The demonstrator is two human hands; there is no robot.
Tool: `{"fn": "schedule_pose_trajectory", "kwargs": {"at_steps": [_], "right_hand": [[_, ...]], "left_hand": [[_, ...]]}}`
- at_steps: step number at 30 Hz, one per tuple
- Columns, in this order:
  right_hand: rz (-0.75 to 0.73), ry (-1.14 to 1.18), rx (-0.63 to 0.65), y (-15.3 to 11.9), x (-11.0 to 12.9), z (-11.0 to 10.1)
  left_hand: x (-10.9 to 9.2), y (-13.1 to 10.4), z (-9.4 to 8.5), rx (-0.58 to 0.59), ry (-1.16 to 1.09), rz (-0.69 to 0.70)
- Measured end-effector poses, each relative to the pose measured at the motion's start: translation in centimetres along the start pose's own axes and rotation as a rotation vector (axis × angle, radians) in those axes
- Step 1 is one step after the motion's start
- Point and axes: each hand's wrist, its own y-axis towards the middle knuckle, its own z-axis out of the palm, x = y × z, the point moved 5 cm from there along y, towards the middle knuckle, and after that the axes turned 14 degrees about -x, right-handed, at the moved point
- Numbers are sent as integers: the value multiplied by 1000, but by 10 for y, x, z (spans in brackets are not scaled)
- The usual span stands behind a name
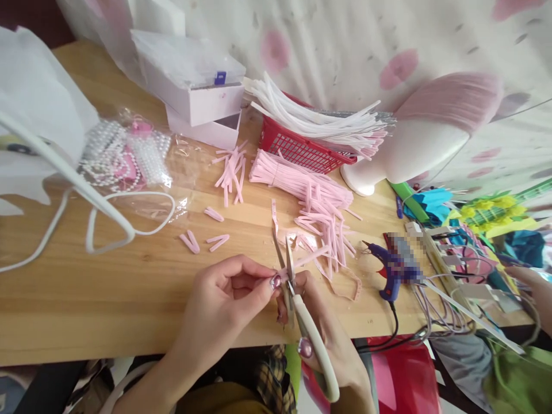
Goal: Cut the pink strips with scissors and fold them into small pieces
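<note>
Between the thumb and fingers of my left hand (228, 305) is a pink pipe cleaner (311, 257), its free end pointing right. My right hand (336, 345) grips scissors (317, 348) with off-white handles. Their parted blades straddle the pipe cleaner close to my left fingertips. Left of the blades lie a few bent pink pieces (218, 242) on the wooden table (107, 310). Behind them is a pile of short pink pieces (233, 172). A tied bundle of pink pipe cleaners (297, 178) and more folded pieces (334, 236) lie beyond the scissors, near a pink tape measure (273, 211).
A red basket (297, 144) of white pipe cleaners stands behind, beside a white mannequin head (414, 146). A blue glue gun (392, 273) with cables lies right. Beaded bags (129, 152), white boxes (207, 103) and a white cable stand left. Another person's hand (535, 287) is far right.
</note>
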Motion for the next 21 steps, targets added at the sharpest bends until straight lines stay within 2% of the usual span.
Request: {"fn": "schedule_pose_trajectory", "kwargs": {"at_steps": [16, 21], "right_hand": [[25, 17, 59, 0, -16, -2], [39, 24, 23, -2, -18, -3]], "left_hand": [[-3, 7, 1, 11, 48, -52], [-4, 5, 2, 5, 70, -59]]}}
